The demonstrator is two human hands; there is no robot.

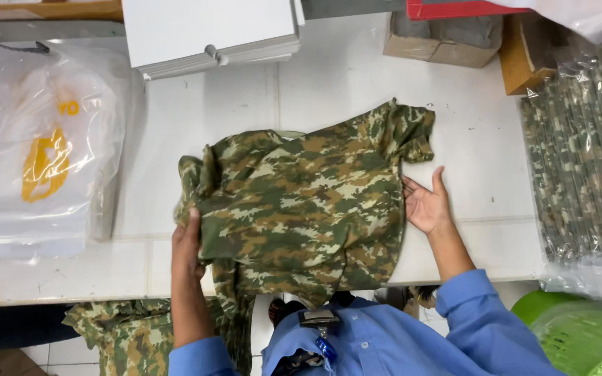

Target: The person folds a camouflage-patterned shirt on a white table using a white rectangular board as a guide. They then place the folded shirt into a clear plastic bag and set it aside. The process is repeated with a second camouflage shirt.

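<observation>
Blue sleeves (412, 334) framed a camouflage shirt (301, 209) spread on the white table (343, 76), its lower hem hanging over the near edge. The left hand (188, 247) gripped the shirt's left side; the right hand (426, 203) lay open, palm up, touching the right edge. Folding seemed under way; the next move probably called for bringing one side across evenly.

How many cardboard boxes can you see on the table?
2. One cardboard box sits at the far edge of the white table, open with grey cloth inside; a second box stands right of it, partly hidden by plastic, so more may be hidden.
</observation>
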